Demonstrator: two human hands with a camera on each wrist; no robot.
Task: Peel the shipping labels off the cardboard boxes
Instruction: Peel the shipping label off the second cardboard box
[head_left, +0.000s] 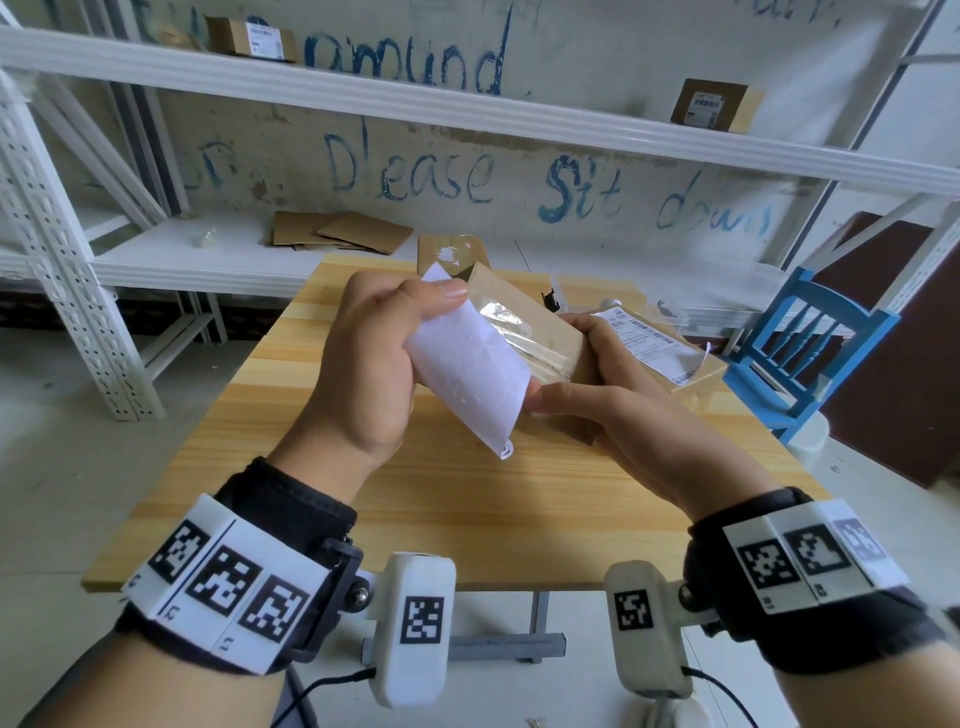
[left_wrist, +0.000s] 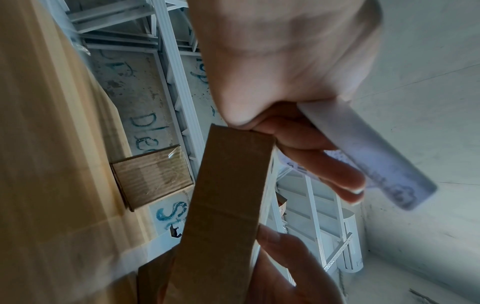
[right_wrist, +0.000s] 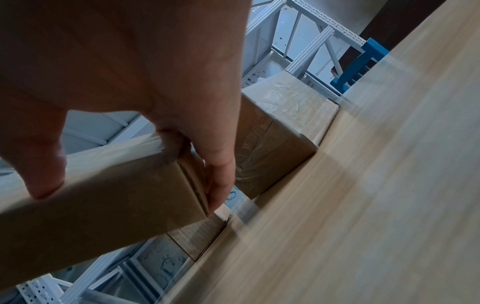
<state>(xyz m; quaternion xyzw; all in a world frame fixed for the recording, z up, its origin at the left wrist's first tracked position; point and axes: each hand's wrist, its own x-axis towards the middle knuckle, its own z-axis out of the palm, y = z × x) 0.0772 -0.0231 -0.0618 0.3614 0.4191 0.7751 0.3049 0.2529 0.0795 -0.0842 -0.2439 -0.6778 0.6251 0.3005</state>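
1. Wooden table (head_left: 467, 499): the near half of the top is bare wood in the head view; the hands work above its middle, clear of both side edges.
2. Far edge of the table: a flat piece of cardboard (head_left: 451, 255) with shiny tape lies there, and a second box (head_left: 670, 353) with a printed label (head_left: 652, 343) still stuck on its top sits at the far right, close behind the right hand.
3. Blue chair (head_left: 815, 343): stands just off the table's right far corner.
4. White shelving (head_left: 218, 260): runs behind the table along the wall; flattened cardboard lies on its lower shelf and two small boxes stand on the upper shelf.
5. Held box (head_left: 540, 332): a small cardboard box raised above the table, tilted, one taped face turned toward the person.
6. Right hand (head_left: 613, 395): grips the held box, thumb on its near side and fingers wrapped round the far end; the right wrist view shows the fingers (right_wrist: 218, 181) curled over the box's end flap.
7. Left hand (head_left: 374, 364): pinches a white label sheet (head_left: 467, 374) between thumb and curled fingers, blank underside facing the camera.
8. Label sheet: its upper part lies against the held box's taped face; its lower end hangs free and curls, showing a trace of print at the tip.
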